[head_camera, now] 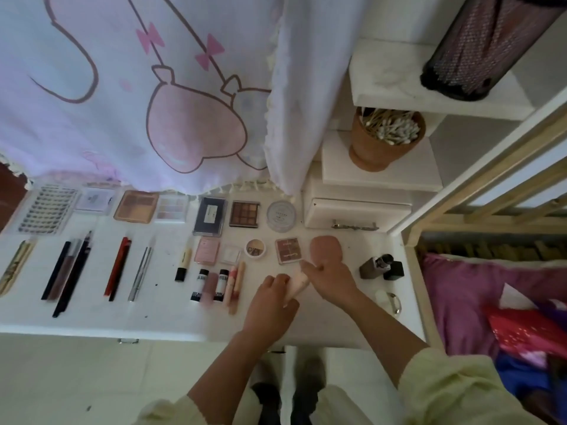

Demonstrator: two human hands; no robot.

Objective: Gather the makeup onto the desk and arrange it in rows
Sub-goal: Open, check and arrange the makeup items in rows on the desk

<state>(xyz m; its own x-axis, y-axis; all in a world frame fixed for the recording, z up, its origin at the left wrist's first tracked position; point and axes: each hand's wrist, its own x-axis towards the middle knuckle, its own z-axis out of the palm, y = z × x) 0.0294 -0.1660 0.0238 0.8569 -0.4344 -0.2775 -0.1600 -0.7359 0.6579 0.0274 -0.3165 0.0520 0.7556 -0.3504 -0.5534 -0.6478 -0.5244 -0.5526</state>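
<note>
1. your left hand (270,305) curls round the near end of the pale pink soft plastic tube (297,283), and your right hand (331,279) pinches its far end. the tube sits over the white desk (165,320), just right of the front row; i cannot tell if it touches down.
2. two hands probably serve to square it parallel with the slim peach-pink sticks (236,283) beside it.
3. flat cases like the dark brown square eyeshadow palette (244,214) line the back, and the long black and red pencils (118,265) lie lengthwise in front, so each row keeps one shape.
4. the two dark squat bottles (382,266) stand apart at the right, seemingly unsorted.
</note>
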